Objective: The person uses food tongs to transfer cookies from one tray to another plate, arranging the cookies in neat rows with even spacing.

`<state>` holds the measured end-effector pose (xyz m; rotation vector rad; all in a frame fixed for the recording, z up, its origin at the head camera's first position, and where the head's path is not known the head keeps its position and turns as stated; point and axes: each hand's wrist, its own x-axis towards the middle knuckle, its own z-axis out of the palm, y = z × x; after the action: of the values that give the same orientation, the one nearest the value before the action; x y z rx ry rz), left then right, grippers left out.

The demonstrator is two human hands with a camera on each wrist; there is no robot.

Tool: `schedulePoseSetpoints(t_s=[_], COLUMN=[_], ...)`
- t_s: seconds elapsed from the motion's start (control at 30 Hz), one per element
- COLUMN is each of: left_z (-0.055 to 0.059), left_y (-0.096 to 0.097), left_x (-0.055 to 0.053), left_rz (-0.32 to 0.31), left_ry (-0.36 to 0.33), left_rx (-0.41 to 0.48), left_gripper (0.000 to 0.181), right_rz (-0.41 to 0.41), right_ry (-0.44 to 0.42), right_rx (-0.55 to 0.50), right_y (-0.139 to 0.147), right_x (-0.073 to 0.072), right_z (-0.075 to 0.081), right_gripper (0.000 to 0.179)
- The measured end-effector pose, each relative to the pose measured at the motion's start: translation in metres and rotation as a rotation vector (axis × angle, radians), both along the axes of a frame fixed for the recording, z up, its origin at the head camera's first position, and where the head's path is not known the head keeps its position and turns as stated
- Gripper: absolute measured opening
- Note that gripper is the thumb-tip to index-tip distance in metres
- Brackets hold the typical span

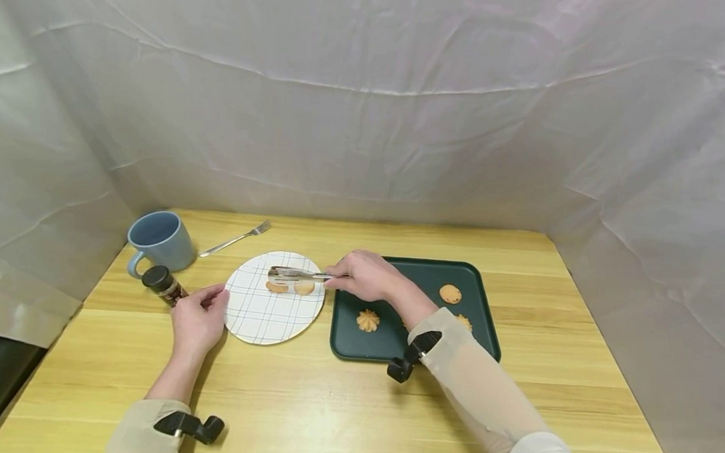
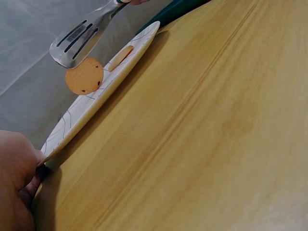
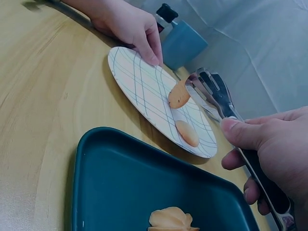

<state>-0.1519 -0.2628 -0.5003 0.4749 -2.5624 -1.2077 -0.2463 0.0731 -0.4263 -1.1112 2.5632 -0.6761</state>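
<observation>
My right hand (image 1: 367, 274) grips metal serving tongs (image 3: 214, 89) with slotted heads, held over the plate. At the tongs' tips a round, flat cookie (image 2: 84, 77) with dark specks stands tilted, its lower edge at the plate's surface. Beside it on the plate lies another pale cookie (image 3: 186, 133). The white plate (image 1: 260, 323) has a pattern of thin crossing lines. My left hand (image 1: 199, 320) pinches the plate's left rim between thumb and fingers; in the left wrist view the fingers reach under the edge.
A dark green tray (image 1: 357, 346) on the right holds several cookies, among them a flower-shaped one (image 1: 368, 320); my right forearm covers part of it. Close to my left hand stand a black-capped jar (image 1: 163, 285) and a blue mug (image 1: 170, 250). A fork (image 1: 234, 239) lies behind the plate.
</observation>
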Motion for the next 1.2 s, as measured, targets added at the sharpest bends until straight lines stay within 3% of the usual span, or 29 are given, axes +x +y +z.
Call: schedulePoseSetpoints(t_s=[0.57, 1.2], left_z=[-0.0005, 0.0002], left_y=[0.0005, 0.0046], left_x=[0.0021, 0.0031], left_rz=[0.0, 0.008], left_ry=[0.017, 0.045], left_rx=[0.006, -0.017], left_gripper=[0.032, 0.031], right_rz=[-0.025, 0.004], right_ry=[-0.093, -0.176], right_rx=[-0.056, -0.146], right_y=[0.001, 0.0012], right_x=[-0.0068, -0.0067], right_z=[-0.0049, -0.0039], right_gripper=[0.036, 0.028])
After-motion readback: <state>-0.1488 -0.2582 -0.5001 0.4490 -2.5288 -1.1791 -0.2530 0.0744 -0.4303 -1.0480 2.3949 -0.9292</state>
